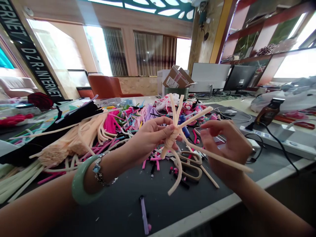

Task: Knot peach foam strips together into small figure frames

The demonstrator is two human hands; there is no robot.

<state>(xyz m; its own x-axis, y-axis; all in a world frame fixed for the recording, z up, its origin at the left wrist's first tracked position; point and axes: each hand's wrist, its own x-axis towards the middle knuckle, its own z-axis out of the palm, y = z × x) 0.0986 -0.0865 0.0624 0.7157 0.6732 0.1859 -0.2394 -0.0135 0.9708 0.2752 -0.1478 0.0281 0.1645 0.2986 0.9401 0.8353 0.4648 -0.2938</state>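
Note:
My left hand [156, 133] pinches a figure of cream fuzzy stems [170, 141] at its wrapped middle. Several stem ends fan out at its top, and others hang down or stretch to the right. Just right of it is my right hand [223, 144], raised with thumb and fingers apart; one long cream stem passes in front of its palm, and I see no grip on it. Scissors with beige handles [194, 171] lie on the dark table [118, 204] behind and below the figure.
Bundled cream stems [71, 144] and a black cloth-like piece lie at the left. A colourful pile of stems [138, 117] spreads behind the hands. A power strip [271, 141], cables and a brown bottle [269, 112] are at the right. A lilac stem piece [144, 215] lies near the front edge.

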